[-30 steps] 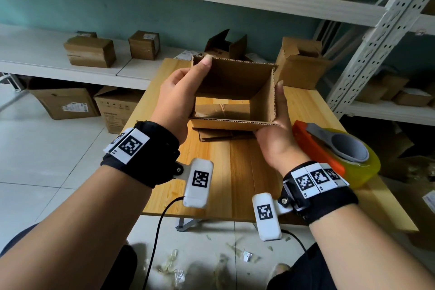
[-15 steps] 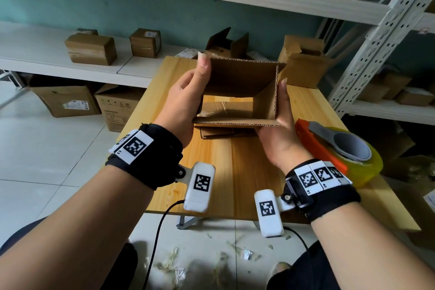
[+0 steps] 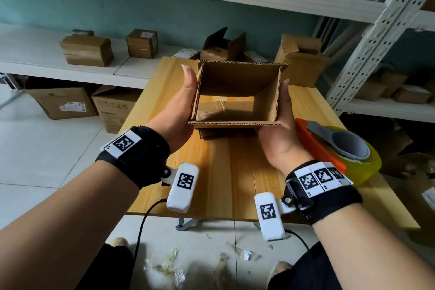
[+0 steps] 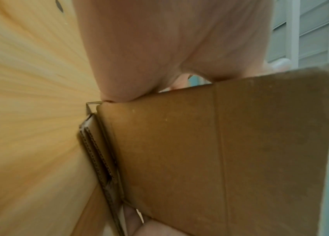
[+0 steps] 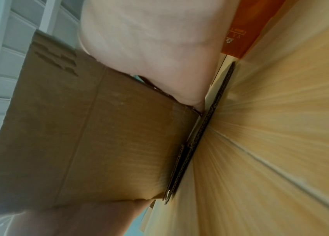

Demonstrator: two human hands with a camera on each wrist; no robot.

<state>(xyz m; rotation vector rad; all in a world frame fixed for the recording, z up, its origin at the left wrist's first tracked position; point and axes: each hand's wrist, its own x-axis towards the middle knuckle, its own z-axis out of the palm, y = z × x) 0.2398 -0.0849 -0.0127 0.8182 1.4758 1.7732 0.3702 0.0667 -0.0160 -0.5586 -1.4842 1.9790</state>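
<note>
Above one wood-grain tabletop [image 3: 223, 179], one left hand [image 3: 176, 117], flat-palmed with thumb straight, presses one rectangular, open-ended corrugated cardboard box [image 3: 237, 80] against one equally flat right hand [image 3: 280, 139]; one orange tape dispenser [image 3: 315, 143] lies at right.
</note>
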